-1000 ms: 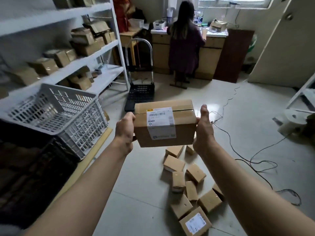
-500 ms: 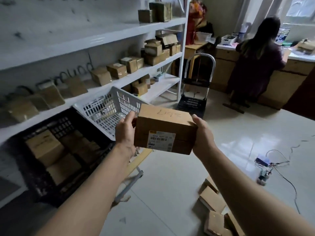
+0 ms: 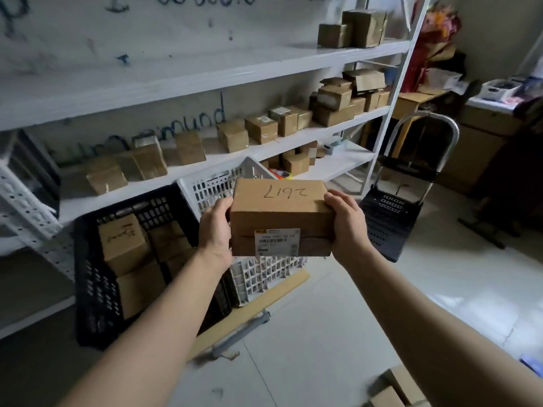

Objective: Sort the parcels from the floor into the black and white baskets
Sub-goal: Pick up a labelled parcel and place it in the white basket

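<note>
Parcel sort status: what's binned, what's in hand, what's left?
Done: several boxes lie in the black basket; what the white basket holds is hidden. In hand: left hand and right hand grip one labelled parcel in front of it. Left: that parcel, plus floor parcels at the lower right edge.

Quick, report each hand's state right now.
Left hand: closed, grips the left end of the cardboard parcel.
Right hand: closed, grips the right end of the same parcel.
</note>
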A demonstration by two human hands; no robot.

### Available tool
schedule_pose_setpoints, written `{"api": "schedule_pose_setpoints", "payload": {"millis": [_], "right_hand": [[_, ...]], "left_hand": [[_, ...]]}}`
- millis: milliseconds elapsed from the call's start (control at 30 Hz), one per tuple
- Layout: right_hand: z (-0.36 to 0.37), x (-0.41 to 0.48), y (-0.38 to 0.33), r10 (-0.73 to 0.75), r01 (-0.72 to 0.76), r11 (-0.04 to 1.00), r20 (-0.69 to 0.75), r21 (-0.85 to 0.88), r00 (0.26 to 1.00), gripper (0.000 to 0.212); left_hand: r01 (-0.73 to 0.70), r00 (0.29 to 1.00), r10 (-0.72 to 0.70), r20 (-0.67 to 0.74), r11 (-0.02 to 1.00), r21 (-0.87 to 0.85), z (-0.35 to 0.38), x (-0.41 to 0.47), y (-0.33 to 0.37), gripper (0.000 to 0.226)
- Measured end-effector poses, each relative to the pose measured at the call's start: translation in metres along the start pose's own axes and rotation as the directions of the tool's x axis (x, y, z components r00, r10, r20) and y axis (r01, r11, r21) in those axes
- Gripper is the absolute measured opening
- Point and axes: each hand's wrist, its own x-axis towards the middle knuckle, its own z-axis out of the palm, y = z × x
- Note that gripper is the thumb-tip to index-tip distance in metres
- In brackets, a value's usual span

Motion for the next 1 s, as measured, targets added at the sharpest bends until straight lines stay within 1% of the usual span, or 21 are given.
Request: {"api": "schedule_pose_setpoints", "payload": {"millis": [67, 167, 200, 300, 400, 433, 533, 567, 667, 733, 867, 1000], "right_hand": [[0.016, 0.017, 0.001, -0.001, 0.003, 1.000, 0.053, -0.030, 0.999, 0.026], [0.046, 0.035, 0.004, 0.007, 0.002, 0.998, 0.141, -0.063, 0.990, 0.014], [0.057, 0.040, 0.006, 0.002, 0.012, 0.997, 0.167, -0.080, 0.986, 0.015], [0.100, 0.057, 0.009, 0.011, 0.018, 0.992, 0.234, -0.121, 0.972, 0.018], [0.148, 0.076, 0.015, 0.013, 0.048, 0.981, 0.316, -0.186, 0.949, 0.017], [0.165, 0.081, 0.019, 0.013, 0.061, 0.978, 0.347, -0.202, 0.938, 0.018], [0.211, 0.094, 0.036, 0.037, 0.073, 0.970, 0.438, -0.230, 0.898, 0.034], [0.225, 0.096, 0.042, 0.053, 0.069, 0.967, 0.460, -0.244, 0.886, 0.036], [0.268, 0.106, 0.059, 0.128, 0.051, 0.954, 0.555, -0.295, 0.822, 0.037], [0.297, 0.117, 0.070, 0.158, 0.068, 0.940, 0.603, -0.335, 0.782, 0.041], [0.345, 0.138, 0.090, 0.200, 0.168, 0.892, 0.699, -0.420, 0.686, 0.046], [0.380, 0.165, 0.110, 0.292, 0.268, 0.818, 0.770, -0.508, 0.567, 0.048]], "left_hand": [[0.003, 1.000, -0.003, -0.010, 1.000, -0.017, -0.005, 0.018, 0.005, 0.030], [0.033, 0.999, -0.034, -0.028, 0.999, -0.010, -0.016, 0.040, 0.011, 0.021], [0.045, 0.998, -0.045, -0.036, 0.999, -0.013, -0.020, 0.048, 0.014, 0.020], [0.043, 0.996, -0.046, -0.080, 0.998, -0.038, -0.040, 0.074, 0.026, 0.023], [-0.030, 0.988, 0.022, -0.154, 0.998, -0.049, -0.069, 0.099, 0.042, 0.034], [-0.047, 0.982, 0.036, -0.185, 0.997, -0.055, -0.080, 0.106, 0.048, 0.034], [-0.066, 0.960, 0.039, -0.278, 0.994, -0.086, -0.115, 0.124, 0.056, 0.030], [-0.065, 0.952, 0.035, -0.305, 0.994, -0.087, -0.127, 0.128, 0.056, 0.028], [-0.079, 0.922, 0.018, -0.386, 0.987, -0.143, -0.161, 0.138, 0.055, 0.023], [-0.058, 0.886, -0.039, -0.461, 0.979, -0.194, -0.180, 0.148, 0.052, 0.019], [0.014, 0.831, -0.178, -0.526, 0.954, -0.301, -0.201, 0.161, 0.038, 0.018], [0.016, 0.767, -0.225, -0.600, 0.943, -0.332, -0.207, 0.178, 0.020, 0.017]]}}
